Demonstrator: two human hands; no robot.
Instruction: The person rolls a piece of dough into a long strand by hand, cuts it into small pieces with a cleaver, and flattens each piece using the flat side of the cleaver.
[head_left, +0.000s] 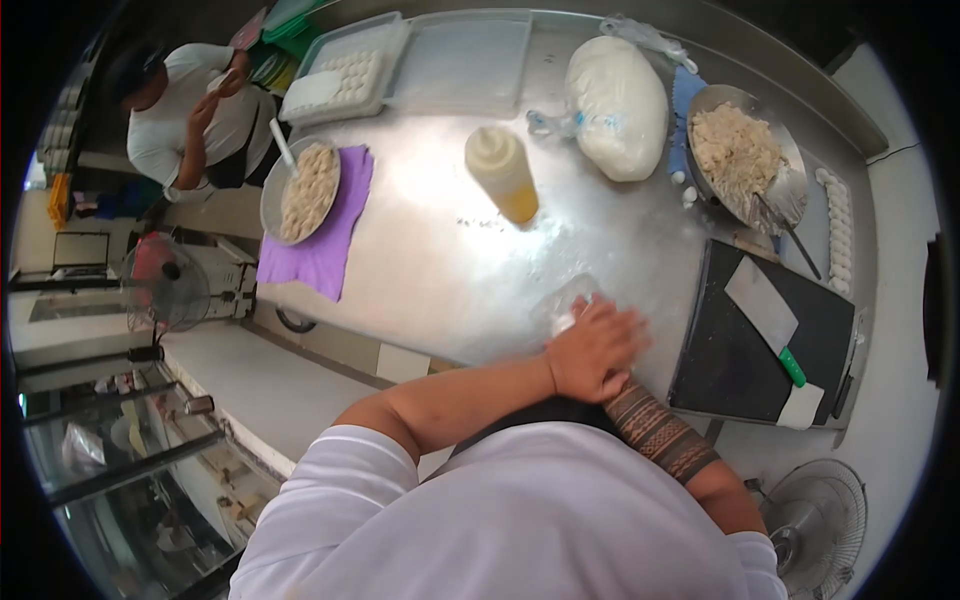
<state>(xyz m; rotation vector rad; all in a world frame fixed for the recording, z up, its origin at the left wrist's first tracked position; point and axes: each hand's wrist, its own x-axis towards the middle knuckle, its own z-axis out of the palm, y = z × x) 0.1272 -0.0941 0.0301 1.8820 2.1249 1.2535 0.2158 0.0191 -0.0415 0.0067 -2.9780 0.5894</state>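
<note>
- Crosswise, the left hand [592, 352] lies over the right hand [592, 306], its fingers stretched out flat and blurred, pointing toward the right side of the desk [420, 235]; they are spread little and grip nothing that shows.
- Most of the right hand is covered; only some fingers show beyond the left one, and whether they are curled or straight I cannot tell.
- Just beyond and to the left of these fingers lies a clear plastic sheet [563, 297], flat on the desk, its near part running up to the hands.
- A small whitish patch shows at the sheet, right beside the fingers; what it is cannot be made out.
- The desk's near edge passes close in front of the person's body, below the hands.
- To the right, the black board [715, 330] stands near the hands but apart from them, with a cleaver [762, 305] lying on it, blade away from the person and green handle nearer.
- Ahead, bare metal runs up to a squeeze bottle [500, 175] and, farther right, a plastic bag of white dough [620, 110].
- Leftward, a longer stretch of metal reaches the purple cloth [325, 265], on which a bowl of filling [310, 195] sits.
</note>
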